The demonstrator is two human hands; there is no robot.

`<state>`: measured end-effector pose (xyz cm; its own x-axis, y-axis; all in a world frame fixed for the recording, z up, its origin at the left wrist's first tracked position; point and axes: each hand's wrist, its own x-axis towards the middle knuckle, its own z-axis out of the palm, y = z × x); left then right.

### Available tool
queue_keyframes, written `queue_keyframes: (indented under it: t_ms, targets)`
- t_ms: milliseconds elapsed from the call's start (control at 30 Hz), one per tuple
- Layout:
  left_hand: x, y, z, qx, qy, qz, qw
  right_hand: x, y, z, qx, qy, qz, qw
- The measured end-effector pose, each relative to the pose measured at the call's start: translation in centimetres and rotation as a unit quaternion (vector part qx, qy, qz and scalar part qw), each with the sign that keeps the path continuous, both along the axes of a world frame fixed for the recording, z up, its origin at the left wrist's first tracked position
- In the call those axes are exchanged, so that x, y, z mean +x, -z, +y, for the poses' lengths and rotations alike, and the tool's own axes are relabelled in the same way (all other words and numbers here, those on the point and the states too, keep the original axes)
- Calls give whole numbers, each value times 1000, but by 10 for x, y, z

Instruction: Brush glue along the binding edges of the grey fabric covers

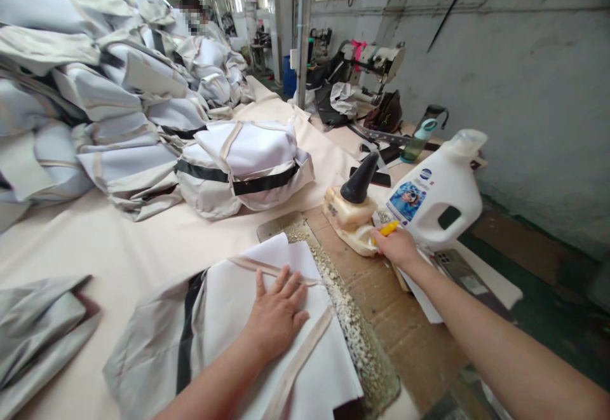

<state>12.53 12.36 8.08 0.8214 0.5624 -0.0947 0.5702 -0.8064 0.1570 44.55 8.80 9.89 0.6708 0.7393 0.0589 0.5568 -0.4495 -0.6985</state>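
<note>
My left hand (281, 309) lies flat, fingers spread, on a white bag panel (229, 305) with beige straps, a black band and grey fabric at its left. The panel's right edge rests on a long board (343, 293) crusted with pale dried lumps. My right hand (398, 248) is closed around a yellow-handled tool (387, 228), whose working end I cannot make out. That hand is at the front opening of a stained cream plastic container (343, 213). A black cone (359, 182) stands on top of the container.
A large white jug (443, 191) stands just right of the container, near a phone (457, 270). Beyond are a green bottle (419, 140) and a sewing machine (376, 61). Sewn bags (243, 166) are heaped at the left; a person is at the back.
</note>
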Motion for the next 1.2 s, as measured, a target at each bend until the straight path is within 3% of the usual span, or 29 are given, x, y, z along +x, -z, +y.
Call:
queue_keyframes:
  t_ms: [433,600,667,767,967,1100,1200]
  targets:
    - [-3,7,-2,2,-6,-19,1000,14,-15,-40,36,-5,24,999]
    - [-4,7,-2,1,-6,-18,1000,4,-6,-62,26,-177,57,982]
    - [-4,7,-2,1,-8,-21,1000,2,-4,-73,3,-203,72,977]
    - [-4,8,-3,3,-11,-29,1000,4,-4,-82,4,-167,83,983]
    - [-4,8,-6,-5,-13,-34,999,7,-1,-70,81,-53,79,992]
    - [-5,7,-7,-16,-17,-40,999,2,-2,-69,20,-76,29,997]
    - [-7,9,-7,-13,-17,-46,999,1,-6,-71,28,-70,7,997]
